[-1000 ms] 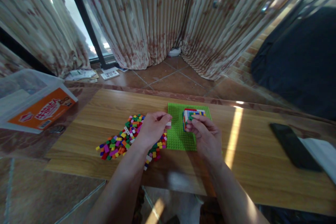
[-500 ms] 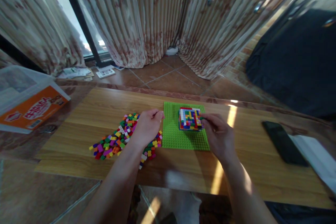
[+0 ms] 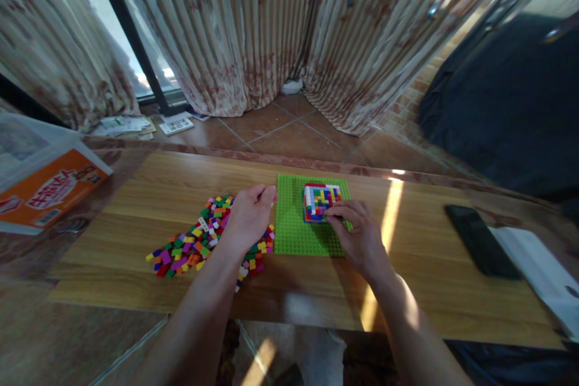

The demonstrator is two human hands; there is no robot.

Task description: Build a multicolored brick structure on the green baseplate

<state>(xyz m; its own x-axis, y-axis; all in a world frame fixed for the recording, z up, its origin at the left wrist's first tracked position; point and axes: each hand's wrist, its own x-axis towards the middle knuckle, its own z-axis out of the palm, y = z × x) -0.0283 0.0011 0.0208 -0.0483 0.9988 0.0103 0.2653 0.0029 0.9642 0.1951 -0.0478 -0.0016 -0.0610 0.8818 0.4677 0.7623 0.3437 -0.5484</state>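
Note:
A green studded baseplate (image 3: 294, 238) lies on the wooden table. On it stands a square block of stacked toy bricks (image 3: 319, 195), with a white and red rim and a multicoloured top. My right hand (image 3: 359, 235) is closed in a pinch at the block's front right part, its fingertips over the top bricks. A small toy brick appears to be between those fingertips, mostly hidden. My left hand (image 3: 251, 214) is closed, fingers curled, beside the baseplate's left edge. What it holds, if anything, is hidden. Under and around it spreads a pile of loose toy bricks (image 3: 190, 247).
A dark phone (image 3: 482, 241) and a white flat object (image 3: 538, 259) lie at the table's (image 3: 420, 289) right end. To the left stands a clear plastic box (image 3: 54, 187) with an orange label. Curtains (image 3: 253, 42) hang beyond the table, and papers (image 3: 124, 125) lie on the floor.
My right hand has moved left, from the block's right side to over its front right part. The green brick at its fingertips is now mostly hidden. My left hand stays beside the baseplate.

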